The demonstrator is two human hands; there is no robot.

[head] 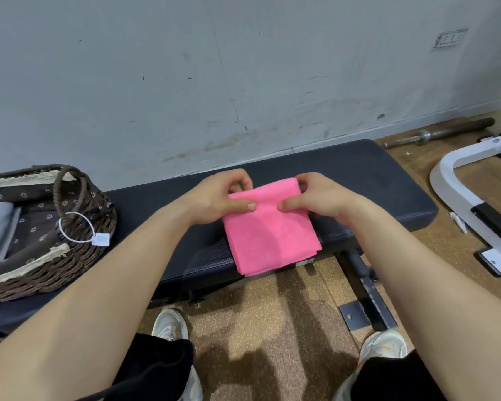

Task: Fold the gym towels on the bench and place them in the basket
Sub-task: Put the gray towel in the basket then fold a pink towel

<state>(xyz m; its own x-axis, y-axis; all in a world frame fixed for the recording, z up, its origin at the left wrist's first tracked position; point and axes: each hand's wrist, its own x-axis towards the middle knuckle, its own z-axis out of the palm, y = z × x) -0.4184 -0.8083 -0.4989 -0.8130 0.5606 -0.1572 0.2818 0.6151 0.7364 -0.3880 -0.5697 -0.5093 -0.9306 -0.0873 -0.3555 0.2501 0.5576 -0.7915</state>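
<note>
While the pink towel [272,227] lies folded on the bench [359,183], its near edge overhanging, its far fold is pinched by the left hand [220,198] and the right hand [315,198]. Being soft, light and limp, it is probably best held at both far corners. The basket [78,227] stands at the left.

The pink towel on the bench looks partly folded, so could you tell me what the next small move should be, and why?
Probably fold the far edge toward the near edge once more. Both the left hand and right hand pinch the far edge of the pink towel, which overhangs the bench and looks large for the basket.
</note>
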